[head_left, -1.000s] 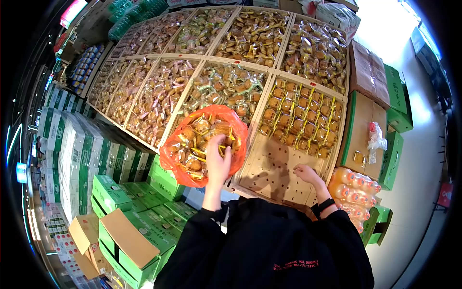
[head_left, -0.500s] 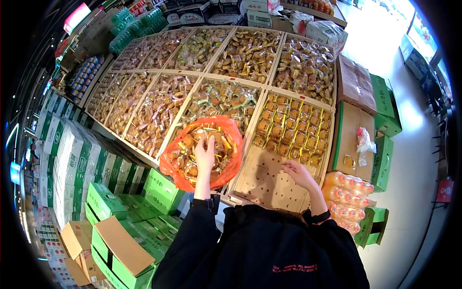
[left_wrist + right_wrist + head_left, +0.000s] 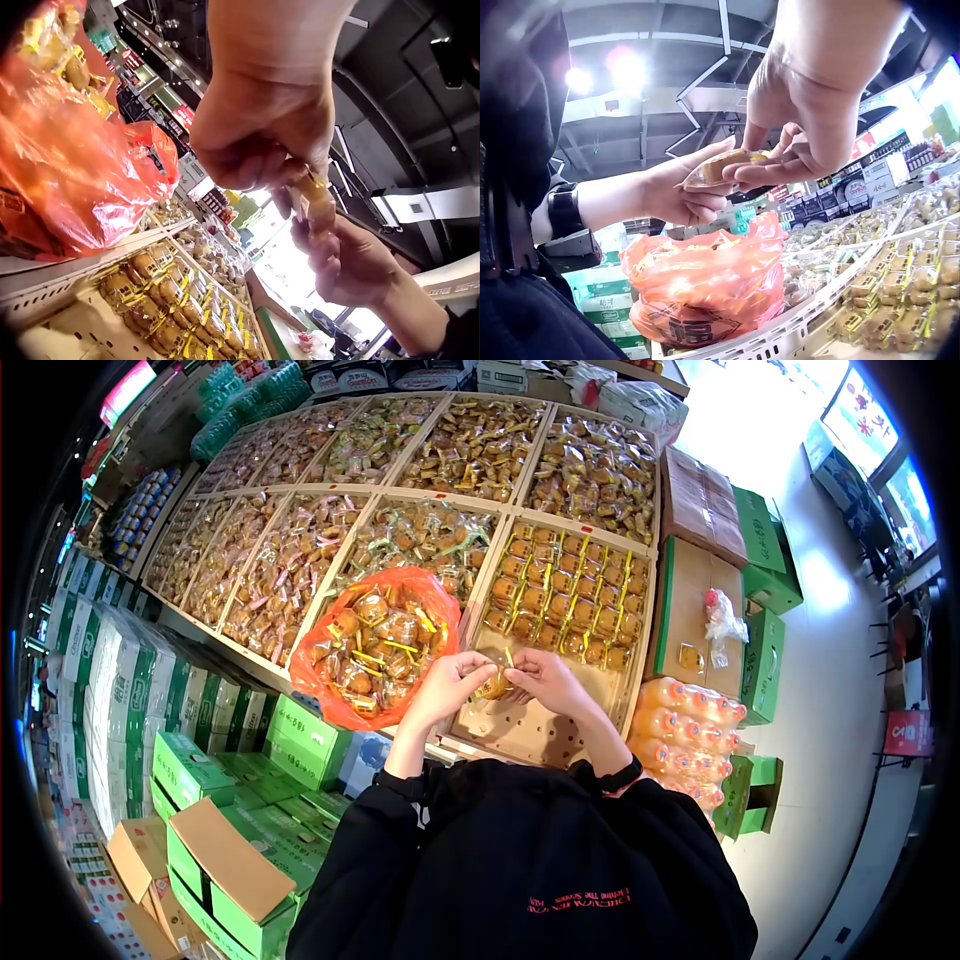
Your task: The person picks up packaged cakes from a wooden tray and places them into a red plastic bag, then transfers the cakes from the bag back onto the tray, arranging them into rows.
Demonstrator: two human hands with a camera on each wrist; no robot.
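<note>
Both hands meet over the near part of a wooden tray (image 3: 520, 732), pinching one small wrapped cake (image 3: 492, 685) between them. The left hand (image 3: 447, 686) grips its left side and the right hand (image 3: 552, 685) its right side, fingertips close together. In the right wrist view the cake (image 3: 718, 166) lies in clear film between the left hand (image 3: 676, 187) and the right hand (image 3: 802, 142). A red plastic bag (image 3: 318, 685), open at the top and full of wrapped cakes, stands left of the hands. Rows of wrapped cakes (image 3: 565, 595) fill the tray's far part.
More compartments of wrapped snacks (image 3: 300, 560) extend behind and left. Green boxes (image 3: 308, 740) are stacked at the lower left. Bottles with orange contents (image 3: 685, 735) and a cardboard box (image 3: 700, 610) holding a plastic bag (image 3: 722, 625) stand to the right.
The left hand has come out of the red bag and moved right, now gripping a wrapped cake. The right hand has moved left to meet it. The head view has shifted.
</note>
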